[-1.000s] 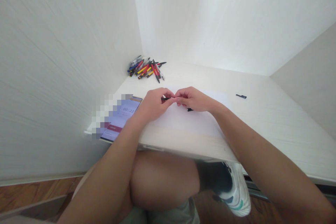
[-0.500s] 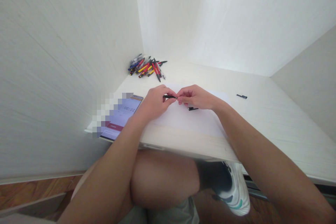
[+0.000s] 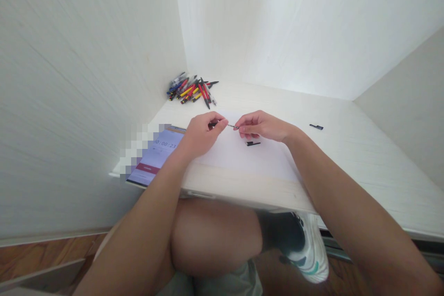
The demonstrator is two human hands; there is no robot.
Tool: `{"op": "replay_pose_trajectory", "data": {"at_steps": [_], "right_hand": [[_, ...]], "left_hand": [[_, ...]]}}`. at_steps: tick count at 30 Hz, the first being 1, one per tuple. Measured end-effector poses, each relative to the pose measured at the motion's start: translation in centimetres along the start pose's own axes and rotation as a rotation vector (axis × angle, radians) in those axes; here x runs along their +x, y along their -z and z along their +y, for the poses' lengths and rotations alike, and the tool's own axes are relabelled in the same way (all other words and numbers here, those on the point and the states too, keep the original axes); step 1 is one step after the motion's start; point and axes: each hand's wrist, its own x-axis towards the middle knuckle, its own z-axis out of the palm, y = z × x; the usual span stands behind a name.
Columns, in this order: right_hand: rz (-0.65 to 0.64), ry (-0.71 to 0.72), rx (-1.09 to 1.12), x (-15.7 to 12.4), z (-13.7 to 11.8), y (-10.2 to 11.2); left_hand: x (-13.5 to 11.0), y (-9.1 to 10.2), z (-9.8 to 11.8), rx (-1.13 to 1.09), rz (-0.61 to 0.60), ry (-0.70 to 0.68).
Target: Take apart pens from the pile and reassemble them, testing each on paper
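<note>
- White walls [image 3: 294, 27] close in a pale desk [image 3: 350, 162], and a sheet of paper [image 3: 239, 164] lies on it near the front edge, with both forearms reaching in over the desk.
- Above the paper, the left hand [image 3: 204, 135] has thumb and fingers closed around a black pen [image 3: 212, 125], most of which is hidden in the grip.
- Facing it, the right hand [image 3: 264, 126] has its thumb and fingertips pinched together on the end of a thin rod [image 3: 231, 126]; how firmly, I cannot tell.
- Between the two hands, this rod bridges a narrow gap. Its long axis runs roughly left to right, in line with the pen, its right end slightly nearer the person's body.
- From the right hand's pinch, the pen lies directly to the left; whether the rod is seated inside the pen or only meets its tip is too small to tell.
- Just below the right fingers, a black cap [image 3: 253, 144] rests on the paper, nearer to the right hand than to the left.
- Well apart on the right, a second cap [image 3: 316, 126] lies on bare desk.
- On the left side are a phone [image 3: 157, 150] beside the left forearm and, farther back by the wall, a pile of pens [image 3: 194, 91].
</note>
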Motion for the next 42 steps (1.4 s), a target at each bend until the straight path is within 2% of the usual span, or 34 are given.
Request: {"op": "replay_pose_trajectory", "data": {"at_steps": [3, 6, 10, 14, 19, 25, 30, 32, 36, 42], "right_hand": [[-0.003, 0.001, 0.056, 0.0, 0.4, 0.3], [0.003, 0.013, 0.148, 0.2, 0.9, 0.5], [0.036, 0.033, 0.261, 0.4, 1.3, 0.6], [0.082, 0.023, 0.356, 0.2, 1.0, 0.6], [0.147, 0.023, 0.437, 0.1, -0.1, 0.0], [0.302, 0.076, 0.522, 0.7, -0.8, -1.2], [0.434, 0.099, 0.598, 1.3, -1.4, -2.1], [0.444, 0.115, 0.604, 1.4, -1.7, -2.3], [0.426, 0.167, 0.587, 1.3, -2.6, -3.0], [0.370, 0.188, 0.519, 1.2, -3.8, -4.4]], "left_hand": [[-0.1, 0.1, 0.7, -0.201, 0.027, 0.150], [0.1, -0.1, 0.6, -0.507, 0.051, 0.264], [0.6, -0.5, -0.2, -0.862, 0.027, 0.306], [0.8, -0.6, -0.6, -1.072, 0.002, 0.329], [0.6, -0.6, -0.1, -1.143, -0.005, 0.392], [0.4, -0.8, 0.3, -1.034, 0.074, 0.437], [0.6, -0.8, 0.1, -1.196, 0.135, 0.473], [0.7, -0.8, 0.3, -1.278, 0.150, 0.509], [0.6, -0.8, 0.9, -1.378, 0.078, 0.491], [0.0, -0.6, 1.8, -1.353, 0.006, 0.431]]}}
